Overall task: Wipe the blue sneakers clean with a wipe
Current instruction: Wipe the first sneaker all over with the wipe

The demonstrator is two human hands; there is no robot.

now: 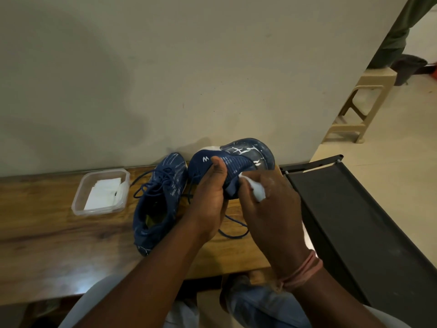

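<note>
Blue sneaker point(238, 162): gripped by left hand point(208, 197), centre frame.
Wipe point(257, 190): pinched in right hand point(272, 209), rubbing the side.
Next: probably turn the shoe.

One blue sneaker point(236, 162) is held up off the wooden bench point(47, 221) near its back right corner, tipped on its side with the speckled sole toward the wall. A crumpled white wipe point(256, 189) presses against its side. The other blue sneaker point(157, 200) lies flat just left of it, laces loose, toe toward the back edge.
</note>
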